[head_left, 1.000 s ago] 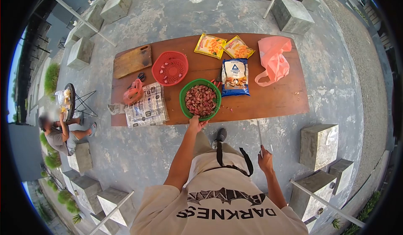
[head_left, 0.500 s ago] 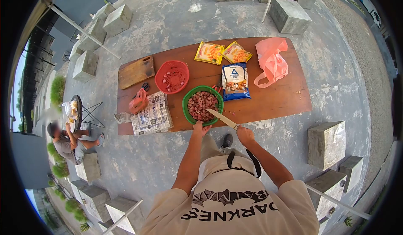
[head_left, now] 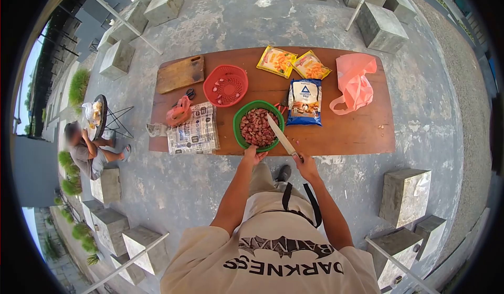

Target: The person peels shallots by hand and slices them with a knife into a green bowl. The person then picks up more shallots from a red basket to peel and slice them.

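Note:
My left hand (head_left: 255, 155) grips the near rim of a green plastic basket (head_left: 237, 132) at the table's front edge. Small reddish-brown pieces (head_left: 255, 127) fill the basket; their kind is hard to make out. A large knife (head_left: 283, 137) is held by its handle in my right hand (head_left: 306, 167), just right of the basket. Its blade points up and left, with the tip over the pieces. Behind sits a red perforated basket (head_left: 240, 78) with a few small pinkish pieces in it.
On the brown table (head_left: 336, 139) lie a cutting board (head_left: 179, 75), scissors (head_left: 190, 93), newspaper (head_left: 195, 131), a small red bag (head_left: 179, 111), a blue-white packet (head_left: 305, 102), yellow packets (head_left: 276, 61) and a pink plastic bag (head_left: 354, 81). A seated person (head_left: 86, 149) is at left; concrete blocks (head_left: 405, 197) surround.
The knife blade has turned steeper, its tip still over the pieces. My left hand keeps hold of the green basket's rim. The whole view has shifted and rotated slightly.

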Demonstrator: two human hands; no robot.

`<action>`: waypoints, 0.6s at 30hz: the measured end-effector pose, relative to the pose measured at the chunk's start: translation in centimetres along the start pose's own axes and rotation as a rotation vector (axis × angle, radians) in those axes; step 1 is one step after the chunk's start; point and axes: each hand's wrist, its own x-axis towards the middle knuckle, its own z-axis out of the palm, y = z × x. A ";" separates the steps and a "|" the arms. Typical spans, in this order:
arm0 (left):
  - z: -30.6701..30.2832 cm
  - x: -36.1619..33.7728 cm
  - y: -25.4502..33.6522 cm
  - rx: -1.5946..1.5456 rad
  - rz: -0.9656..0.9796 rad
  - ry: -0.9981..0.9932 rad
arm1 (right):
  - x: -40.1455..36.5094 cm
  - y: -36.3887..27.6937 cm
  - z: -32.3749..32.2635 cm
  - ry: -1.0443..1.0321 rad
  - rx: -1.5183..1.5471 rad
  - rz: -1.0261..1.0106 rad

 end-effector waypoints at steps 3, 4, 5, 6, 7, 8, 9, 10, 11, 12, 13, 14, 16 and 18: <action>-0.4 -0.1 -0.2 -0.096 -0.011 -0.058 | 1.2 1.7 2.7 -0.004 -0.150 0.028; -0.5 -0.6 -0.4 -0.092 -0.019 -0.048 | -0.1 2.5 2.4 0.062 -0.106 0.015; 0.0 -0.9 -0.2 -0.071 -0.009 -0.048 | -1.0 3.3 1.8 0.133 -0.063 -0.007; 0.3 -1.1 0.0 -0.053 -0.001 -0.050 | -3.0 5.0 0.1 0.152 -0.164 0.058; -0.6 0.1 -0.5 -0.093 0.022 -0.064 | -6.2 7.1 -2.1 0.169 -0.268 0.127; -0.4 -1.0 0.0 -0.092 0.016 -0.064 | -9.5 8.2 -4.3 0.183 -0.320 0.267; 0.2 -2.9 1.3 0.010 -0.154 -0.008 | -13.2 9.7 -6.1 0.238 -0.412 0.345; 0.7 -4.7 2.3 0.109 -0.325 0.049 | -17.3 11.9 -7.3 0.345 -0.453 0.359; 0.3 -5.8 2.8 0.103 -0.329 0.047 | -21.1 13.2 -8.3 0.450 -0.443 0.486; -0.6 -6.8 3.1 0.472 -0.262 0.019 | -25.2 15.7 -8.8 0.564 -0.502 0.537; -1.4 -7.6 3.7 0.847 -0.187 -0.013 | -29.5 20.3 -8.5 0.663 -0.305 0.775; -1.9 -8.1 4.4 0.855 -0.193 -0.017 | -31.9 19.4 -8.1 0.731 0.028 1.029; -2.6 -8.6 5.1 1.198 0.504 -0.026 | -36.9 19.2 -6.1 0.956 0.603 1.267; -0.3 -9.3 6.7 1.283 0.666 0.039 | -40.2 22.1 -1.2 1.200 0.983 1.283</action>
